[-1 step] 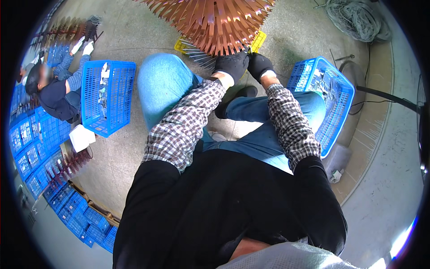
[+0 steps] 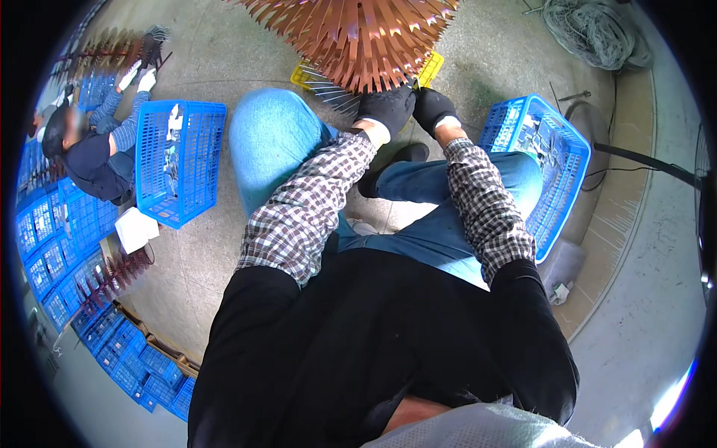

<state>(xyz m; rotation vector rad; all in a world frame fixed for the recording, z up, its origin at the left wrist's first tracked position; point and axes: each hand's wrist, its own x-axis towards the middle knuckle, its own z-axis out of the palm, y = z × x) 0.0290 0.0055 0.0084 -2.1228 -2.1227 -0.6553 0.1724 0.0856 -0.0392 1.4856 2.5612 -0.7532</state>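
A big fan of copper-coloured metal strips (image 2: 358,37) spreads out in front of my knees, over a yellow crate (image 2: 305,75) holding grey metal rods (image 2: 332,95). Both my hands wear black gloves and sit side by side at the fan's lower edge. My left hand (image 2: 387,110) curls its fingers around the tips of the lowest strips. My right hand (image 2: 435,108) is closed just to the right of it, touching the same strip ends. What lies inside each palm is hidden by the gloves.
A blue mesh basket of small parts (image 2: 569,175) stands by my right knee, and another blue basket (image 2: 149,168) is on my left. A seated co-worker (image 2: 89,157) handles another copper fan (image 2: 112,45) at far left. Blue crates (image 2: 52,254) line the left edge. A coiled rope (image 2: 590,33) and black cable (image 2: 642,168) lie at right.
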